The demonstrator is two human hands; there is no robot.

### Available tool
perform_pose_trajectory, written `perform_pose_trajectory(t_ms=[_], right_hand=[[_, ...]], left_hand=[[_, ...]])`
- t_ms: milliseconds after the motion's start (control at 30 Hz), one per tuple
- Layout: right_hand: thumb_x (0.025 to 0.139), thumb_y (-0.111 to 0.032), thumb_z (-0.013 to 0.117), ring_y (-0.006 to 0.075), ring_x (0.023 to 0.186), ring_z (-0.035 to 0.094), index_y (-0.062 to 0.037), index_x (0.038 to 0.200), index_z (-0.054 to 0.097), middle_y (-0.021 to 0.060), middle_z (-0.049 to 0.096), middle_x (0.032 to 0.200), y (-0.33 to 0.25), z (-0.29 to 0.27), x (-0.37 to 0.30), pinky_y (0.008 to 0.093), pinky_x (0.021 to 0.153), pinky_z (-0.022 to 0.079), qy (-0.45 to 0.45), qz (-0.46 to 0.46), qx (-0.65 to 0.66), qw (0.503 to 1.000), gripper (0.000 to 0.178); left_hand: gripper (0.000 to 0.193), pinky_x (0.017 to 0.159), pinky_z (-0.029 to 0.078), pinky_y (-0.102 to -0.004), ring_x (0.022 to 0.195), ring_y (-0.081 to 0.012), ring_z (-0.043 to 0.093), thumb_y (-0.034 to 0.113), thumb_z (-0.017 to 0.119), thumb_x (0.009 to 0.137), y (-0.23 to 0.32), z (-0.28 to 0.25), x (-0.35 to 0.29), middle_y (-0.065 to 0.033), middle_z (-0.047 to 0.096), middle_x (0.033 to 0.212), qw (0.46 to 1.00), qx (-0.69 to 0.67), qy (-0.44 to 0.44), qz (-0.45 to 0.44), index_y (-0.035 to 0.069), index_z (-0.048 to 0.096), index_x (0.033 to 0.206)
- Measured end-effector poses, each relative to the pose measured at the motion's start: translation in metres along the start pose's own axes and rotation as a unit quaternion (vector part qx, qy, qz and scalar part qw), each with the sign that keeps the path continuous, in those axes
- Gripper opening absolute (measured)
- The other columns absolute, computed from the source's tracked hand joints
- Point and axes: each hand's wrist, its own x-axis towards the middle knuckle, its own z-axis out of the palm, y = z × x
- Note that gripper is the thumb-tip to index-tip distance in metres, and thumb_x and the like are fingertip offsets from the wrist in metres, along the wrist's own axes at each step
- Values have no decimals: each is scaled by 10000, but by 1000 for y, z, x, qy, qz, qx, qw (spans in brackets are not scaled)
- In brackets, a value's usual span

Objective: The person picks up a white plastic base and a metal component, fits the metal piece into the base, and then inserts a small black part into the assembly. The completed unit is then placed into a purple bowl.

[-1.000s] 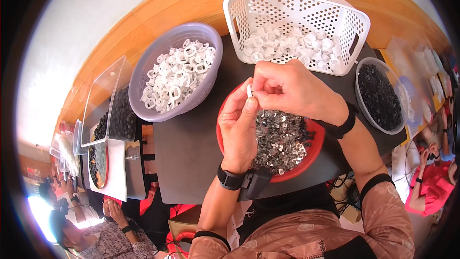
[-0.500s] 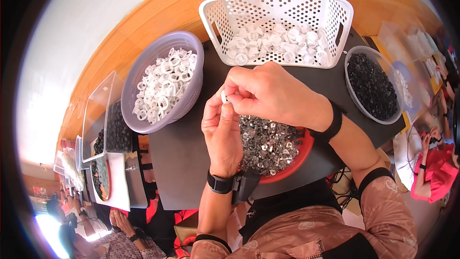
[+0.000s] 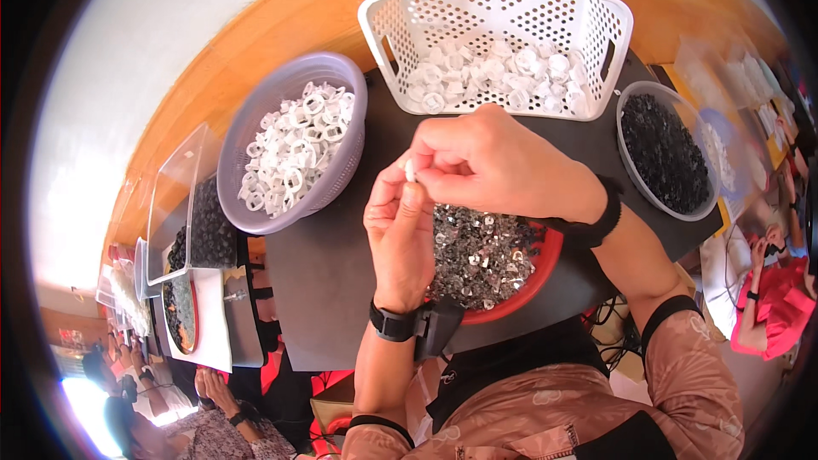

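Between the fingertips of both hands is a small white plastic part [image 3: 411, 170], mostly covered by the fingers. My left hand [image 3: 399, 238] pinches it from below with thumb and fingers. From the right, my right hand [image 3: 494, 162] is closed on the same part. Partly hidden under the hands, a red bowl [image 3: 545, 268] holds many small shiny metal and dark pieces [image 3: 486, 255]. To the left stands a grey-purple colander [image 3: 354, 140] full of white ring-shaped parts [image 3: 298, 145]. Behind the hands, a white perforated basket [image 3: 503, 13] holds white and clear parts [image 3: 498, 77].
A clear round tub [image 3: 626, 162] of black pieces stands at the right on the dark table [image 3: 319, 290]. At the left are a clear plastic bin [image 3: 179, 213] with black parts and a tray of dark pieces [image 3: 179, 315]. Other people sit at the lower left and far right.
Both hands stay together at the white part, with slight finger movement. The view has shifted a little, so the containers sit slightly further right.
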Motion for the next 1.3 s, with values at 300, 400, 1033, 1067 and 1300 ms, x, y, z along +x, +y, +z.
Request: perform_pose_trajectory(t_ms=[300, 400, 1033, 1067, 1300], right_hand=[[818, -100, 676, 123, 591, 550, -32, 944, 647, 26, 600, 679, -6, -4, 3, 254, 542, 424, 10, 72, 16, 997, 146], [816, -77, 671, 145, 712, 554, -16, 1036, 643, 78, 577, 871, 0, -5, 0, 261, 634, 452, 24, -33, -66, 997, 230], [666, -5, 680, 114, 661, 505, 9, 1004, 645, 46, 557, 789, -33, -36, 20, 250, 636, 435, -59, 71, -172, 981, 340], [663, -7, 681, 114, 658, 503, 4, 1007, 648, 38, 546, 764, -32, -42, 29, 252, 636, 434, -127, 83, -187, 971, 346], [871, -96, 643, 70, 752, 556, 21, 1210, 576, 20, 634, 892, -28, -3, 107, 228, 677, 462, 121, 11, -47, 992, 365]], left_hand=[[418, 1066, 381, -349, 1207, -188, 513, 166, 552, 958, 5, 3, 5, -99, 533, 1296, 996, -61, -14, -64, 13, 453, 1334], [441, 1052, 394, -361, 1204, -201, 513, 152, 546, 959, 6, 12, 6, -98, 512, 1301, 994, -81, -11, -66, 16, 409, 1355], [415, 814, 463, -256, 934, -72, 563, 321, 572, 955, 0, 14, -3, -3, 563, 1089, 974, -176, -54, -130, 89, 472, 1284], [413, 766, 454, -240, 881, -55, 555, 343, 557, 960, -2, 12, -3, -9, 571, 1084, 975, -177, -54, -125, 85, 484, 1274], [335, 723, 437, -220, 816, -45, 547, 307, 552, 963, -6, 6, -1, -9, 593, 1040, 974, -178, -35, -135, 95, 529, 1221]])
